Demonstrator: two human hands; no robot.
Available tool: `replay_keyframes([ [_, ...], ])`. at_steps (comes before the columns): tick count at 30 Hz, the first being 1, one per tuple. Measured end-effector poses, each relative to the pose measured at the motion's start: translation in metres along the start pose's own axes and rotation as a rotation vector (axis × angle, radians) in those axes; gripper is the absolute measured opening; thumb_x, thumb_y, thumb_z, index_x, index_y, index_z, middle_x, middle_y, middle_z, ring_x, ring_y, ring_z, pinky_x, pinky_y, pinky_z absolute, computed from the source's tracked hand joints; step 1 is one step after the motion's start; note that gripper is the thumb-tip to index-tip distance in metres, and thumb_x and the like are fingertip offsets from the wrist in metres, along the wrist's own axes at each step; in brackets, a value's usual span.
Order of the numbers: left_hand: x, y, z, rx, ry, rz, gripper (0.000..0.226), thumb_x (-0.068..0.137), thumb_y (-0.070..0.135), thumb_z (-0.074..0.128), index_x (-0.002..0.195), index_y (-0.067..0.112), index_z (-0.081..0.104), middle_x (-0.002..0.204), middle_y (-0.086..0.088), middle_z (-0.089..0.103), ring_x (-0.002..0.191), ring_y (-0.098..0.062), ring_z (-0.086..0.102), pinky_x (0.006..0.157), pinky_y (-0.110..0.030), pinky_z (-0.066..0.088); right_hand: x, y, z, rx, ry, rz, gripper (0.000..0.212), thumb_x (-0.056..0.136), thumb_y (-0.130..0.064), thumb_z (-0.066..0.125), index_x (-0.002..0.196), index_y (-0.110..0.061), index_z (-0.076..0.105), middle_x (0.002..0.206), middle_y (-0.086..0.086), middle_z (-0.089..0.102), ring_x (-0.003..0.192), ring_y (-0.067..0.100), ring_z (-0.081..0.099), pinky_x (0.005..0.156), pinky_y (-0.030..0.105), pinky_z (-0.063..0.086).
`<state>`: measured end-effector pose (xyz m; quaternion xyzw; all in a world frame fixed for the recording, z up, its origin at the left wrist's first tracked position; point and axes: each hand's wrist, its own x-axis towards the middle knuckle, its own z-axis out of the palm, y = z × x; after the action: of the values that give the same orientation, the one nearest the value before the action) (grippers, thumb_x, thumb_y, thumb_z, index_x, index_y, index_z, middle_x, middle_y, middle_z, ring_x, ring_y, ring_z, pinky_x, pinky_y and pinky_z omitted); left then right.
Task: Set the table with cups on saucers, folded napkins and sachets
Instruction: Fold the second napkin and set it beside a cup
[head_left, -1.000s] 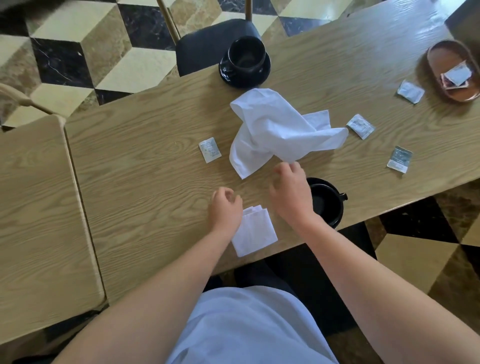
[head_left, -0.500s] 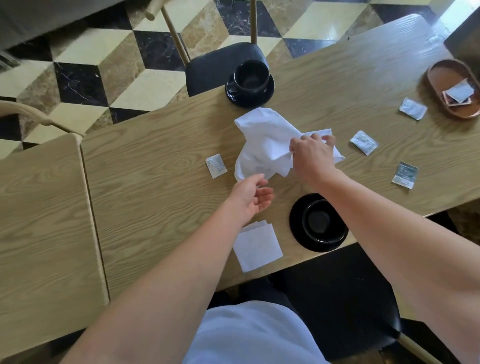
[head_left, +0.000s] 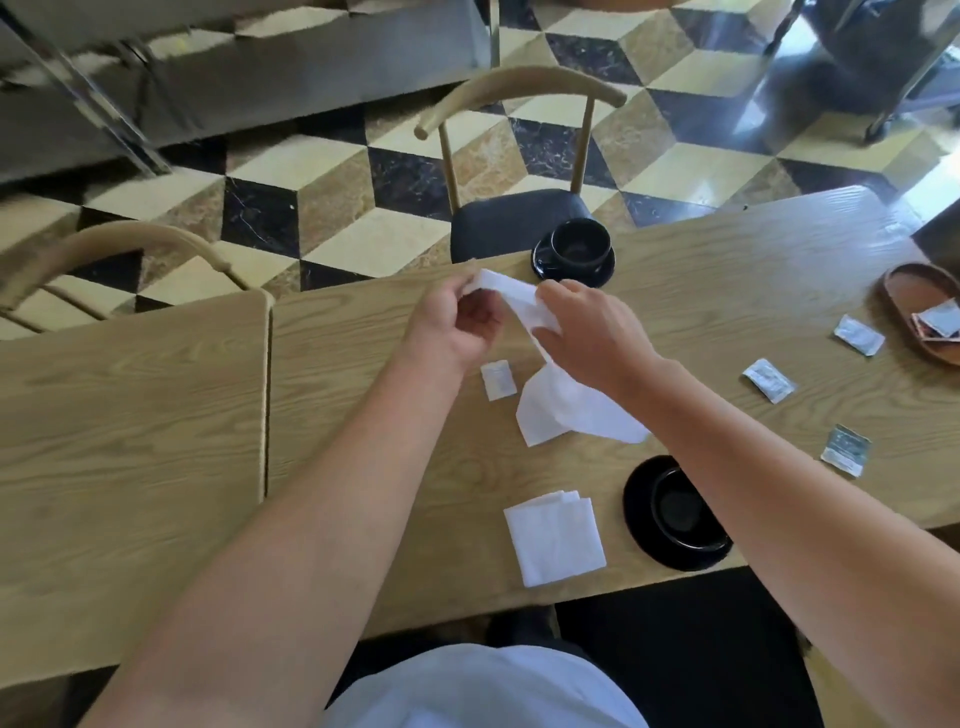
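Note:
Both hands hold a loose white napkin (head_left: 563, 410) up over the middle of the wooden table (head_left: 363, 415). My left hand (head_left: 452, 327) pinches its top corner. My right hand (head_left: 592, 332) grips it a little lower, and the rest hangs down to the tabletop. A folded white napkin (head_left: 555, 538) lies near the front edge, left of a black cup on a black saucer (head_left: 675, 514). A second black cup on a saucer (head_left: 574, 252) stands at the far edge. A white sachet (head_left: 497, 380) lies under my left wrist.
Three more sachets (head_left: 769, 380) lie scattered on the right of the table. A brown oval tray (head_left: 919, 306) with sachets sits at the right edge. A second table (head_left: 130, 441) adjoins on the left. Wooden chairs (head_left: 519, 156) stand beyond the far edge.
Both hands left the folded napkin by the front edge, took hold of the loose napkin and lifted it off the table. The camera tilted up towards the far chairs.

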<state>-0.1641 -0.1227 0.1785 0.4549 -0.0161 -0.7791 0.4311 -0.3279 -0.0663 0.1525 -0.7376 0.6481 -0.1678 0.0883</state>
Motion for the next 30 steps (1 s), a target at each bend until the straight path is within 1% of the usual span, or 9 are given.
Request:
replay_keyframes([
  [3,-0.027,0.060,-0.001,-0.056,-0.093,0.154,0.031,0.097,0.006,0.061,0.067,0.005,0.053,0.053,-0.002,0.043,0.042,-0.012,0.049,0.047,-0.024,0.053,0.010,-0.009,-0.007,-0.049,-0.037,0.051,0.011,0.088,-0.018,0.056,0.082,-0.015,0.047,0.080,0.002,0.052,0.068,0.032,0.051,0.056,0.033,0.034],
  [7,-0.066,0.131,-0.021,-0.125,-0.149,0.299,0.022,0.094,0.001,0.062,0.072,0.000,0.058,0.055,-0.006,0.048,0.044,-0.016,0.055,0.050,-0.027,0.055,0.024,-0.034,-0.016,0.002,-0.040,0.118,0.015,0.088,-0.022,0.058,0.075,-0.016,0.053,0.062,-0.003,0.047,0.064,0.032,0.049,0.054,0.033,0.036],
  [10,-0.089,0.174,-0.053,-0.200,-0.154,0.315,0.014,0.095,0.002,0.061,0.082,-0.003,0.060,0.059,-0.012,0.058,0.052,-0.021,0.063,0.053,-0.029,0.057,0.038,-0.065,-0.021,0.040,-0.076,0.111,0.020,0.087,-0.026,0.062,0.073,-0.012,0.059,0.060,-0.002,0.053,0.064,0.029,0.055,0.055,0.036,0.044],
  [14,-0.106,0.224,-0.105,-0.307,-0.105,0.320,0.012,0.100,0.004,0.054,0.096,-0.006,0.060,0.067,-0.017,0.066,0.057,-0.024,0.068,0.055,-0.030,0.059,0.064,-0.100,-0.033,-0.040,-0.248,0.088,0.022,0.081,-0.032,0.069,0.067,-0.020,0.059,0.059,-0.003,0.052,0.061,0.020,0.049,0.053,0.030,0.033],
  [19,-0.114,0.274,-0.153,-0.393,-0.110,0.312,0.027,0.101,0.006,0.050,0.082,-0.005,0.065,0.067,-0.013,0.069,0.056,-0.021,0.069,0.054,-0.029,0.058,0.090,-0.135,-0.046,-0.038,-0.333,0.051,0.025,0.081,-0.040,0.074,0.072,-0.016,0.072,0.068,0.006,0.065,0.063,0.020,0.053,0.058,0.034,0.039],
  [21,-0.111,0.286,-0.166,-0.386,-0.091,0.308,0.024,0.101,0.007,0.053,0.084,-0.004,0.065,0.068,-0.012,0.070,0.057,-0.020,0.070,0.055,-0.029,0.059,0.101,-0.144,-0.047,0.010,-0.299,0.078,0.019,0.082,-0.040,0.075,0.068,-0.027,0.072,0.068,0.001,0.065,0.065,0.016,0.055,0.059,0.034,0.041],
  [24,-0.097,0.298,-0.181,-0.342,-0.024,0.295,0.017,0.099,0.006,0.057,0.087,-0.003,0.064,0.067,-0.010,0.069,0.055,-0.017,0.069,0.052,-0.026,0.057,0.120,-0.150,-0.037,0.108,-0.158,0.158,0.029,0.085,-0.029,0.074,0.061,-0.038,0.060,0.065,-0.011,0.056,0.065,0.015,0.052,0.057,0.031,0.038],
  [27,-0.080,0.306,-0.191,-0.221,0.063,0.270,0.012,0.098,0.001,0.056,0.091,-0.003,0.064,0.074,-0.009,0.066,0.059,-0.013,0.066,0.051,-0.023,0.055,0.140,-0.154,-0.023,0.109,-0.105,0.205,0.023,0.085,-0.017,0.068,0.066,-0.029,0.065,0.068,-0.006,0.058,0.076,0.023,0.056,0.063,0.032,0.040],
  [30,-0.071,0.314,-0.192,-0.153,0.107,0.257,0.014,0.098,-0.001,0.054,0.088,-0.002,0.064,0.073,-0.007,0.064,0.058,-0.011,0.063,0.049,-0.022,0.053,0.160,-0.160,-0.026,0.161,-0.006,0.196,0.016,0.085,-0.012,0.064,0.086,-0.019,0.078,0.067,-0.009,0.059,0.078,0.022,0.058,0.061,0.027,0.038],
])
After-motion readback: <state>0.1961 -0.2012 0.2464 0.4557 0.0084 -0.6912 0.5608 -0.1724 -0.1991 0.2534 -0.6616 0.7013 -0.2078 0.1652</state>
